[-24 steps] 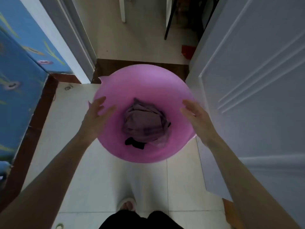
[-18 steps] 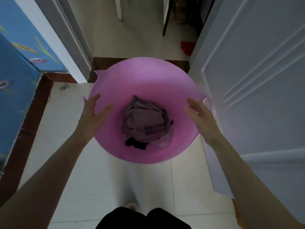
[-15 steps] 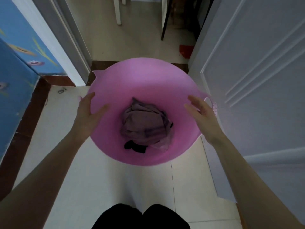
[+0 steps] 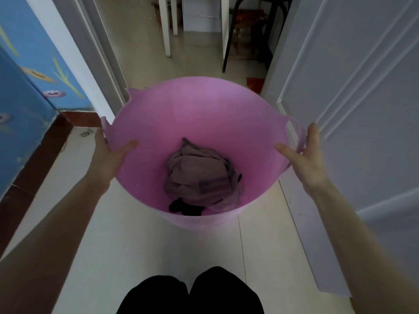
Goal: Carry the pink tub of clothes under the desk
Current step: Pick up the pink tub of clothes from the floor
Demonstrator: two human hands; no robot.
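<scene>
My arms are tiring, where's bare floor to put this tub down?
Bare tile lies under the pink tub, between the blue wall panel and the open white door. Through the doorway, the floor left of the white furniture leg is open. Chair legs crowd the right side.

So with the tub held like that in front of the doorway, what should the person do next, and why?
Probably step straight ahead through the doorway. Both the left hand and right hand grip the pink tub at its rim, the clothes sit low inside, and the white door stands close on the right.
</scene>
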